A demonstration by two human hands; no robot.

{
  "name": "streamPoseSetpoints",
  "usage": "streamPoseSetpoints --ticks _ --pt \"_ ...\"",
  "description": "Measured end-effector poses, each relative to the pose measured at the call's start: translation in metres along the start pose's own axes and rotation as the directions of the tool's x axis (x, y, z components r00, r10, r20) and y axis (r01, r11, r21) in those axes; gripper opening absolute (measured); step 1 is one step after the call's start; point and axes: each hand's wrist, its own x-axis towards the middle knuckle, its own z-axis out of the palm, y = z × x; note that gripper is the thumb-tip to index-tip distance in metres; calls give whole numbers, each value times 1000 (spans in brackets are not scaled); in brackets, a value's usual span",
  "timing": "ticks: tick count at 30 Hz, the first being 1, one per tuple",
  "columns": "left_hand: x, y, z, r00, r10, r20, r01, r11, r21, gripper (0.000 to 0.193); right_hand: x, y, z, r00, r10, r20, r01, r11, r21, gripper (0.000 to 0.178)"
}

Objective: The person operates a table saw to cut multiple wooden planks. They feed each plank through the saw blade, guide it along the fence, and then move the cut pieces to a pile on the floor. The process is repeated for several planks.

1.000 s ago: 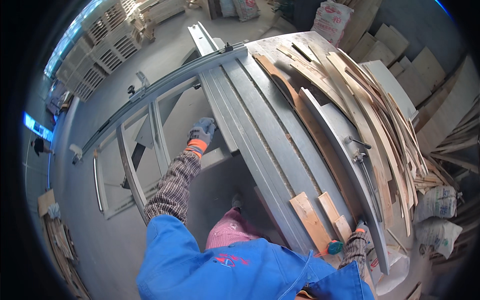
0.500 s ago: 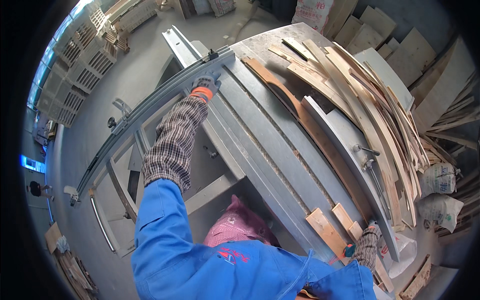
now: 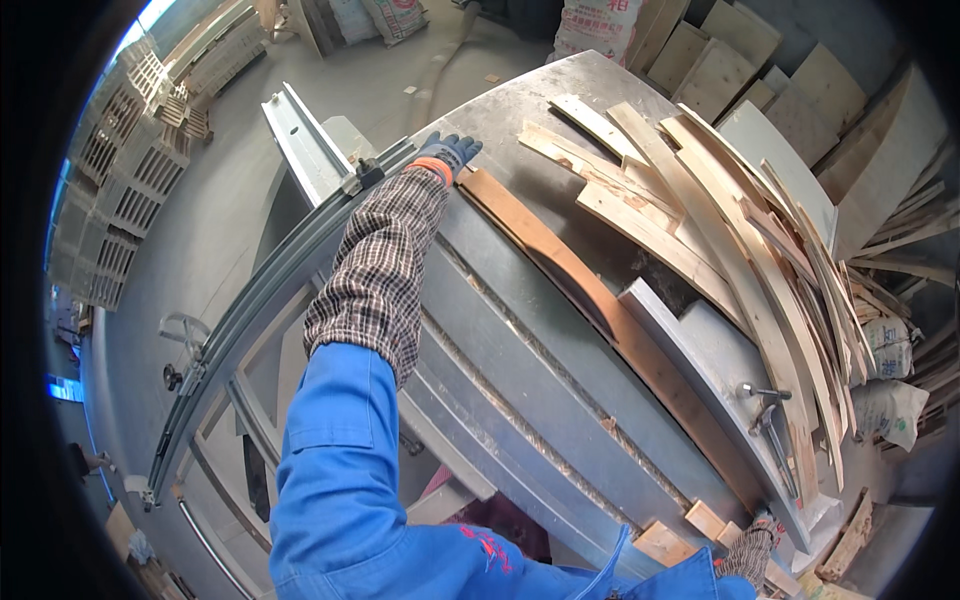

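My left hand (image 3: 447,153), in a dark glove with an orange cuff, reaches far across the grey metal saw table (image 3: 540,400) and lies flat at the far end of a long brown wooden board (image 3: 590,300). That board runs lengthwise down the table beside a grey metal fence (image 3: 700,370). The arm wears a checked sleeve over a blue jacket. My right hand (image 3: 752,545), gloved in a checked cuff, shows only partly at the lower edge near small wooden blocks (image 3: 690,528); its fingers are hidden.
A heap of thin wood offcuts (image 3: 740,230) covers the table's right side. A sliding rail frame (image 3: 260,300) runs along the left. Sacks (image 3: 885,400) lie at the right, stacked plastic crates (image 3: 120,190) at the far left, cut boards (image 3: 760,50) behind.
My left arm has stretched further forward along the table, from the table's left edge up to the far end of the brown board. The view has tilted forward with it.
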Motion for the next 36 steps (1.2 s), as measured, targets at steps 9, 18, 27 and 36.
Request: streamPoseSetpoints --ticks 9,18,27,36 --pt "32 -22 24 983 100 154 -89 993 -73 40 24 -39 -17 1000 15 -26 -15 999 -35 55" --pt "15 -15 18 965 -261 -7 253 943 -217 34 -6 -16 -3 999 46 -25 -46 998 -32 55" --pt "15 -80 21 580 -660 -478 -88 533 -842 34 -43 33 33 998 13 56 -11 999 -37 54" --pt "-224 146 -279 452 -426 -783 -734 322 -599 35 -61 19 54 968 37 247 -60 994 86 65"
